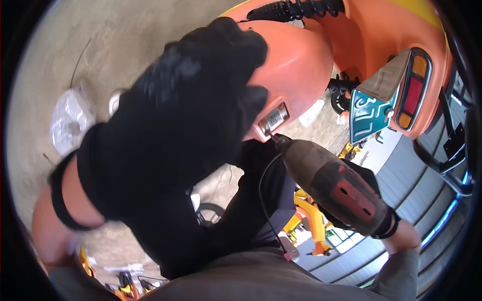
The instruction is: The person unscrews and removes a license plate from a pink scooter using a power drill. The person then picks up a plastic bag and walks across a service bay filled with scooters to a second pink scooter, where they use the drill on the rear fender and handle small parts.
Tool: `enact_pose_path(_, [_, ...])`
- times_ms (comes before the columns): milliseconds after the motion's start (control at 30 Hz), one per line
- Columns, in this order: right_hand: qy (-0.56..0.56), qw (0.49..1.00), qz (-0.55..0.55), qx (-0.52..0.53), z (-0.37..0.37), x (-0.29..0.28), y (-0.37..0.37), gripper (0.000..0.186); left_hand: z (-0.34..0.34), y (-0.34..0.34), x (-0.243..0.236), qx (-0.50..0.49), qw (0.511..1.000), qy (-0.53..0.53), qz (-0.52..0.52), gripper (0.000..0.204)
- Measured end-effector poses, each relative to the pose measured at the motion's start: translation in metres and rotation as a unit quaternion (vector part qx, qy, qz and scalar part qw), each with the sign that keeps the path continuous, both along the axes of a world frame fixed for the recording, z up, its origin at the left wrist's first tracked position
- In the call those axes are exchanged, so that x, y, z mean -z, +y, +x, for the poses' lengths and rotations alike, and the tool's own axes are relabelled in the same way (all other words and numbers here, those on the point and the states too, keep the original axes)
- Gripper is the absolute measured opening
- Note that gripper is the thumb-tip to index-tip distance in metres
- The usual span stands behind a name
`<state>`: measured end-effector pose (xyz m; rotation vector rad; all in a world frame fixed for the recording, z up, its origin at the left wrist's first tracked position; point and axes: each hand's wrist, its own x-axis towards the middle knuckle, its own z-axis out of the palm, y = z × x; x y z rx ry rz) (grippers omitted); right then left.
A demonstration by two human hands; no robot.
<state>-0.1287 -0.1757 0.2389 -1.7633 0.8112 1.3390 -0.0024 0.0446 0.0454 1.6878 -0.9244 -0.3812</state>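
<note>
My left hand (196, 85), in a black glove, has its fingers curled over a salmon-orange scooter panel (291, 55). My right hand (346, 220), also gloved, grips a dark red and grey power driver (334, 183). The driver's tip meets the lower end of a small metal-framed label plate (272, 119) on that panel; the exact fastener is too small to make out. A thin black cable (262, 190) hangs beside the driver.
An orange body section with a tail light (412, 88), teal number plate (367, 123) and black coil spring (296, 7) is at upper right. A plastic bag (70, 120) lies on the concrete floor (60, 45). Yellow vehicle parts (311, 220) appear beyond my legs.
</note>
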Motion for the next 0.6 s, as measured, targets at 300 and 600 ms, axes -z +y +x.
enact_pose_path(300, [-0.165, 0.943, -0.078, -0.278, -0.015, -0.016, 0.016, 0.036, -0.087, -0.067, -0.180, -0.144, 0.980, 0.099, 0.090, 0.037])
enact_pose_path(600, [-0.251, 0.915, -0.086, -0.303, -0.024, 0.024, 0.025, 0.031, -0.113, -0.096, -0.161, -0.302, 0.913, 0.171, 0.213, 0.033])
